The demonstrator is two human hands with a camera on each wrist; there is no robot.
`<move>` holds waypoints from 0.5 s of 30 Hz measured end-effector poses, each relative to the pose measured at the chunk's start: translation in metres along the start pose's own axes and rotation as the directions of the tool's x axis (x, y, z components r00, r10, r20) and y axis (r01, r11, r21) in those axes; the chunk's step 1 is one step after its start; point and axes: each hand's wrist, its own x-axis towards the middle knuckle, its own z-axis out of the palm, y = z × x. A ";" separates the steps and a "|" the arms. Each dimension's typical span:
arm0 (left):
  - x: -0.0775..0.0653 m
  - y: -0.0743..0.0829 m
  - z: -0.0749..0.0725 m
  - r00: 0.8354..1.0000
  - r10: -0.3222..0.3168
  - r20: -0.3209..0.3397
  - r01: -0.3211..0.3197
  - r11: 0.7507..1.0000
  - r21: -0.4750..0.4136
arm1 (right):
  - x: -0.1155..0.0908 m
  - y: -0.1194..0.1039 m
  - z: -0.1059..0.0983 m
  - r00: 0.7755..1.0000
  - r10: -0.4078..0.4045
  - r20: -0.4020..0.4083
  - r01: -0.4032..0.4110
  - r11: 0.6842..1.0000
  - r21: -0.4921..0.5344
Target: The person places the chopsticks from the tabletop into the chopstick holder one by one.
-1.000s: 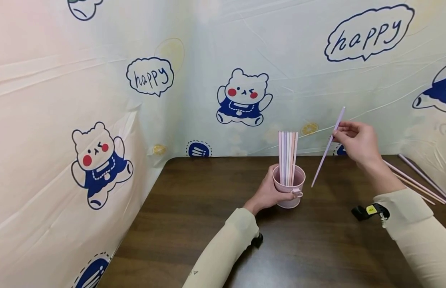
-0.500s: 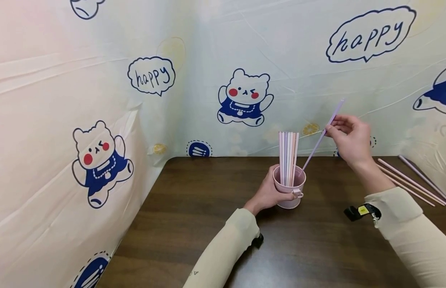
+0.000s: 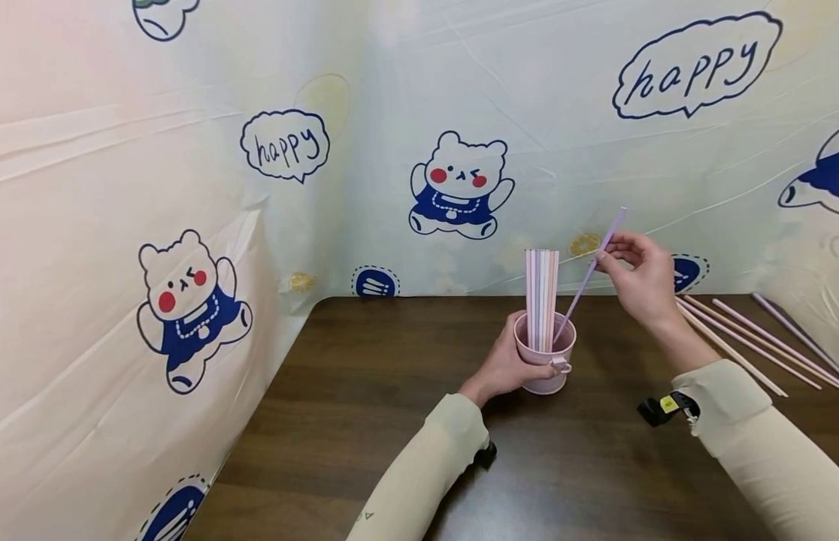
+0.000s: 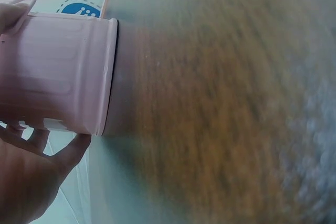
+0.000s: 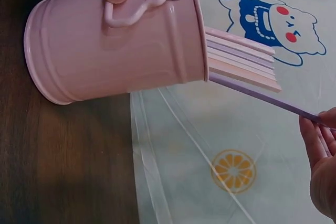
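Observation:
A small pink bucket (image 3: 545, 382) with a side loop stands on the table. My left hand (image 3: 504, 367) grips it, fingers round the far left side and thumb by the loop. Several pastel straw-like sticks (image 3: 540, 300) stand upright inside it, bunched together. Between thumb and fingertips my right hand (image 3: 641, 279) pinches a thin purple straw-like stick (image 3: 582, 285) near its upper end. The stick slants, its lower end inside the bucket's mouth, right of the bunch. In the right wrist view the purple stick (image 5: 257, 95) runs from the rim to the fingertips.
More pastel sticks (image 3: 734, 330) lie fanned on the right of the brown table (image 3: 365, 421), beside the right forearm. A printed cloth (image 3: 365, 150) with bears and lettering hangs behind the table and along its left side.
My right hand has moved left with the purple stick, whose lower end has gone from beside the bucket to inside its mouth. The left hand and bucket have stayed in place.

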 end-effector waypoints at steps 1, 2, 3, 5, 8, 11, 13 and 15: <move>0.000 0.000 0.000 1.000 0.001 0.000 -0.001 1.000 0.002 | 0.000 0.001 0.001 1.000 0.000 0.002 0.000 1.000 0.014; 0.000 0.000 0.000 1.000 0.001 0.000 -0.001 1.000 0.003 | 0.000 0.001 0.002 1.000 0.001 0.003 -0.001 1.000 0.022; 0.000 0.000 0.000 1.000 0.000 0.000 0.000 1.000 0.003 | 0.000 0.003 0.002 1.000 0.002 0.004 -0.002 0.999 0.034; 0.000 0.001 0.000 1.000 0.001 0.002 -0.001 1.000 0.002 | 0.000 0.005 0.004 1.000 0.002 0.007 -0.002 0.999 0.050; -0.001 0.001 0.000 1.000 0.004 0.002 -0.004 1.000 0.000 | 0.000 0.009 0.007 1.000 -0.001 0.026 -0.001 0.998 0.062; -0.001 0.001 0.000 1.000 0.008 0.001 -0.008 1.000 0.004 | -0.003 0.010 0.010 0.998 -0.009 0.056 0.008 1.000 0.025; -0.001 0.001 0.000 1.000 0.005 0.000 -0.005 1.000 0.006 | -0.005 0.013 0.013 0.996 -0.015 0.085 0.017 1.000 -0.019; 0.000 0.001 -0.001 1.000 0.003 0.000 -0.003 1.000 0.005 | -0.006 0.021 0.015 0.993 -0.018 0.118 0.026 0.998 -0.065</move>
